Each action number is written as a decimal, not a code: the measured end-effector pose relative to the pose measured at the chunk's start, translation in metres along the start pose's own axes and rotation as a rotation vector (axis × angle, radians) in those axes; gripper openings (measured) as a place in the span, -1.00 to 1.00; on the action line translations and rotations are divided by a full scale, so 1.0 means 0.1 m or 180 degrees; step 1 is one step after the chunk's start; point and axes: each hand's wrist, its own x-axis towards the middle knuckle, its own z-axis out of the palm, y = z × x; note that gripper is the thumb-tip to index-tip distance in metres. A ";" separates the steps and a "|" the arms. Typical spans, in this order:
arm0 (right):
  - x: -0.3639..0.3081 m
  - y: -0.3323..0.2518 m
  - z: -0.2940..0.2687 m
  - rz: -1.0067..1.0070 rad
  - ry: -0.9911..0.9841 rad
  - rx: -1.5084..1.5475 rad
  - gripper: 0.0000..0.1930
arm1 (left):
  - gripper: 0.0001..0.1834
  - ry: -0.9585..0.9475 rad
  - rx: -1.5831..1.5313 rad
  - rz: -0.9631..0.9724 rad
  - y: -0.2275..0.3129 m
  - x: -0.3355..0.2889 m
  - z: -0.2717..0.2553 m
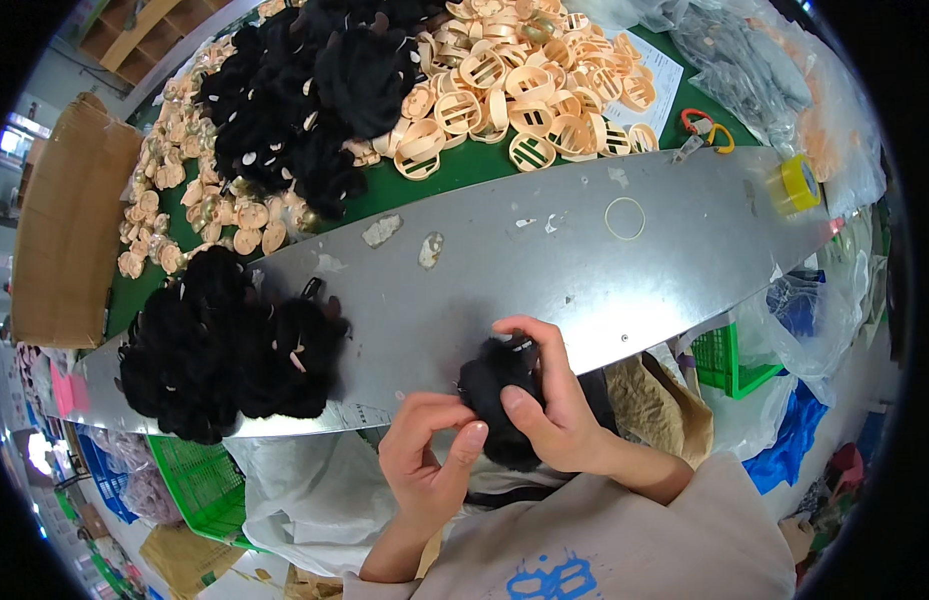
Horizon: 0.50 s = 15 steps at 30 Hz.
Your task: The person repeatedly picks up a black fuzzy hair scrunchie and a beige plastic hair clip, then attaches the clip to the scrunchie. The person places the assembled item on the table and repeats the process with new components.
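A small black plush piece (506, 405) is held just off the near edge of the metal table, in front of my body. My right hand (559, 410) is closed around its right side, with the thumb across the front and the index finger curled over the top. A dark clip-like part (521, 342) shows near that fingertip. My left hand (429, 455) is bent at the plush's left side, its fingertips on the fur and its thumb close by. The fingertips are partly hidden in the fur. A heap of similar black plush pieces (224, 345) lies on the table to the left.
Farther back, a green surface (384, 190) bears black plush, peach slotted plastic rings (529, 85) and small peach parts (249, 215). Scissors (706, 128) and yellow tape (799, 182) lie right. A cardboard box (69, 225) stands left; green baskets (199, 490) sit below the metal table (464, 270).
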 end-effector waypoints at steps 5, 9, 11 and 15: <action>0.03 0.02 -0.01 -0.0245 -0.0369 -0.0312 -0.51 | -0.89 0.0016 -0.0485 -0.0553 0.06 -0.03 -0.01; 0.01 -0.01 -0.05 0.0100 -0.0735 0.0281 -0.50 | -0.88 0.0053 -0.0554 -0.0706 0.07 -0.04 0.02; 0.01 -0.04 -0.04 0.0132 -0.0744 0.0255 -0.47 | -0.89 0.0072 -0.0402 -0.0598 0.06 -0.04 0.04; -0.06 0.02 -0.01 0.0391 -0.0732 0.0130 -0.45 | -0.90 0.0117 0.0053 -0.0240 0.05 -0.02 0.13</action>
